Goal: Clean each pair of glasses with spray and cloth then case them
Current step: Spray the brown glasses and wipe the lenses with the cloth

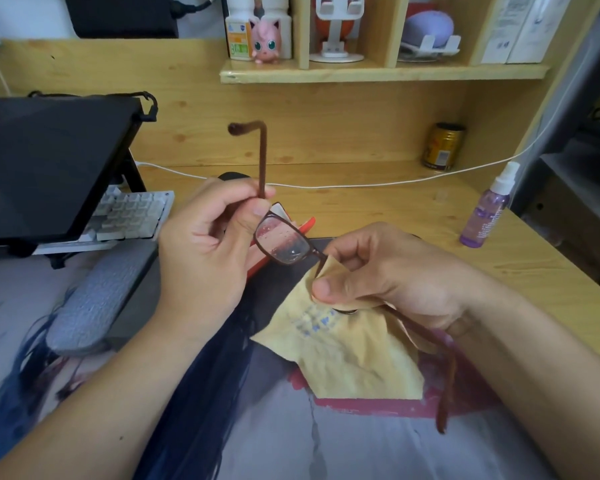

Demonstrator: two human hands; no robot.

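Where the wooden bench [413,202] meets its shelf [381,72], a purple spray bottle [487,209] stands; above it, left hand [201,244] fingers pinch the brown glasses [283,242] at a temple hinge, while right hand [378,268] fingers pinch the yellow cloth [354,351] around the other lens.

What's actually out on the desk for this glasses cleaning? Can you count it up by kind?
Glasses: 1, held in both hands
Cloth: 1, yellow, in the right hand
Spray bottle: 1, purple, standing at the right
Red case: 1, mostly hidden behind the left hand
Total: 4
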